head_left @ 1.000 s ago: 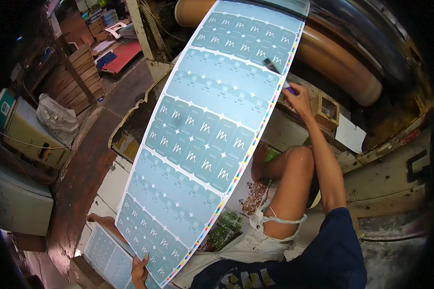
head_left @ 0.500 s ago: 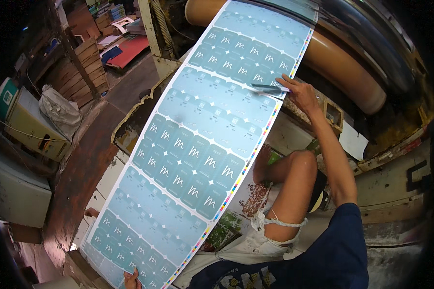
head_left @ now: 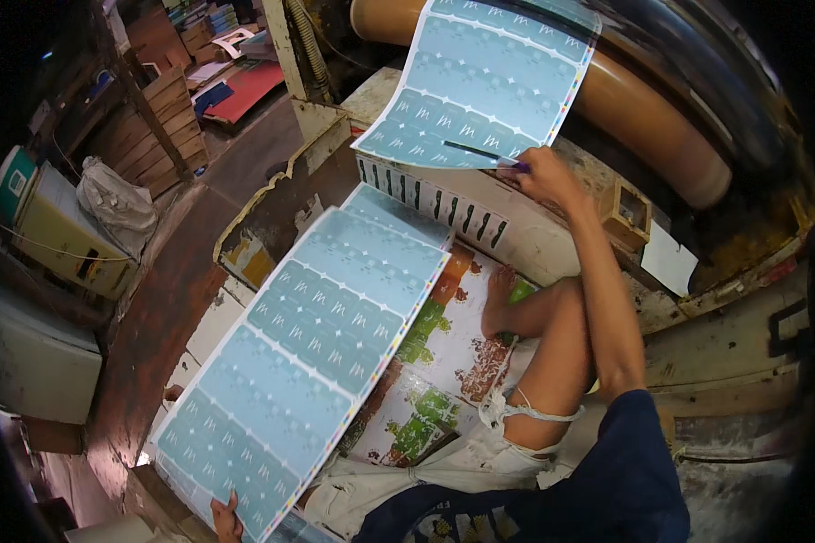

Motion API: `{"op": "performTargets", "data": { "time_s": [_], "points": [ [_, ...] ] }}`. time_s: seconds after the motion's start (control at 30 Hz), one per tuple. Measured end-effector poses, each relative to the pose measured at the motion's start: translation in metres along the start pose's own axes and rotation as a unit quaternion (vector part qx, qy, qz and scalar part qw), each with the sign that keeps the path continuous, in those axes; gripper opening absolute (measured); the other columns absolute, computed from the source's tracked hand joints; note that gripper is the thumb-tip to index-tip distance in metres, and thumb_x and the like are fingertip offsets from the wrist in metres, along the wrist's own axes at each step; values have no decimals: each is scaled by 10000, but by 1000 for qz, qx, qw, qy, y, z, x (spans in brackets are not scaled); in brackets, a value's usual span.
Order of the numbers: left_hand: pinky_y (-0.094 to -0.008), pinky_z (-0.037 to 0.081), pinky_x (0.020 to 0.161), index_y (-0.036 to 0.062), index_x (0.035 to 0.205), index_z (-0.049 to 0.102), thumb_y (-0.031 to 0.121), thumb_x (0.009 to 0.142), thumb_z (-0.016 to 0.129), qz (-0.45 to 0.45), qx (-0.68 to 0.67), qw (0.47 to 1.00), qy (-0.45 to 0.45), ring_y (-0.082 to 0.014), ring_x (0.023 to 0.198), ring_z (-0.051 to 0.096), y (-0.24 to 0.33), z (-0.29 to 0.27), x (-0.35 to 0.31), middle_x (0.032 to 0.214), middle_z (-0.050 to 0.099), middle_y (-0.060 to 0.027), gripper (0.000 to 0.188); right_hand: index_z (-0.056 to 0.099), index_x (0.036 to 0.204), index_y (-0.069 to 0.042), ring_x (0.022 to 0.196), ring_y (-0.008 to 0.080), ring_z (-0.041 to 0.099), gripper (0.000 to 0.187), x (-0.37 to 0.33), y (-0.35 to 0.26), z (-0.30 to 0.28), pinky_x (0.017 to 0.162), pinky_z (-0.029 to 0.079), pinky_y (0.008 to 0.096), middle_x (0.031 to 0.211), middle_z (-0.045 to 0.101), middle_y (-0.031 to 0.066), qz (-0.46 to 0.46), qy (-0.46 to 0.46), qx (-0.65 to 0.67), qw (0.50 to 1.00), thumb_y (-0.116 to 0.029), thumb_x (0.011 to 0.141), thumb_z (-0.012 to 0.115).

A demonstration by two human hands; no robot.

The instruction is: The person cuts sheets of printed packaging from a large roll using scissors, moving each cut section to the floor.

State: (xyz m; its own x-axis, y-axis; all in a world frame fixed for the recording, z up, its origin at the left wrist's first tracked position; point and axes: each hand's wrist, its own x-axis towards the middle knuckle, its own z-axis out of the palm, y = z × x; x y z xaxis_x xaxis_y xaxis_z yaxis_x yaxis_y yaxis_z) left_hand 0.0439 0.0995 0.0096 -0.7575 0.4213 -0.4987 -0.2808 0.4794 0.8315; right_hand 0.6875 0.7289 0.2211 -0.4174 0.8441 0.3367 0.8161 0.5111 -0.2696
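Observation:
My right hand point(head_left: 548, 176) grips a knife point(head_left: 480, 152) with a long thin dark blade and a purple handle. The blade lies across the lower end of a blue-green printed web point(head_left: 480, 86) hanging from the rollers. Apart from it, a separate length of the same printed sheet point(head_left: 308, 339) slants toward me over the left side. At its near end my left hand point(head_left: 226, 518) pinches the edge, thumb on top and the other fingers mostly hidden below. Rows of rounded cards with white lettering cover both pieces, and a coloured strip runs down their right edges.
Brown rollers point(head_left: 647, 136) stand at the far right. Below the web are a paint-chipped ledge point(head_left: 321, 149) and a row of dark-marked labels point(head_left: 435, 204). A small wooden box point(head_left: 627, 213) sits right of my hand. My bare leg point(head_left: 552, 330) rests over printed sheets on the floor.
The continuous printed web has been cut in two. The near piece has dropped away and slid toward me, opening a gap. My right hand has shifted slightly, my left hand slightly left.

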Motion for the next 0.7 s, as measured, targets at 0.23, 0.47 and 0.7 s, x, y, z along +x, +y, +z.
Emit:
{"op": "performTargets", "data": {
  "time_s": [0.23, 0.47, 0.7],
  "points": [
    [-309, 513, 702, 18, 1200, 496, 46, 880, 664, 89, -31, 993, -76, -188, 805, 602, -12, 108, 54, 1019, 632, -79, 362, 688, 910, 32, 468, 234, 634, 189, -2, -90, -28, 433, 507, 350, 641, 642, 183, 152, -144, 113, 971, -149, 862, 665],
    [-350, 502, 876, -42, 1232, 521, -48, 840, 659, 46, -128, 983, -122, -226, 942, 625, -23, 223, 97, 1108, 646, -108, 416, 658, 781, 63, 391, 192, 565, 293, -8, -68, -2, 400, 452, 333, 502, 555, 106, 132, -144, 126, 973, -218, 858, 694],
    [-501, 260, 1095, 2, 1471, -1, 407, 516, 918, 182, 388, 897, 109, -445, 1343, 231, -47, 295, 77, 1425, 200, -363, 1385, 679, 827, 70, 449, 193, 596, 294, -11, -85, 11, 420, 475, 336, 574, 604, 130, 141, -208, 124, 960, -220, 832, 724]
  ]
}}
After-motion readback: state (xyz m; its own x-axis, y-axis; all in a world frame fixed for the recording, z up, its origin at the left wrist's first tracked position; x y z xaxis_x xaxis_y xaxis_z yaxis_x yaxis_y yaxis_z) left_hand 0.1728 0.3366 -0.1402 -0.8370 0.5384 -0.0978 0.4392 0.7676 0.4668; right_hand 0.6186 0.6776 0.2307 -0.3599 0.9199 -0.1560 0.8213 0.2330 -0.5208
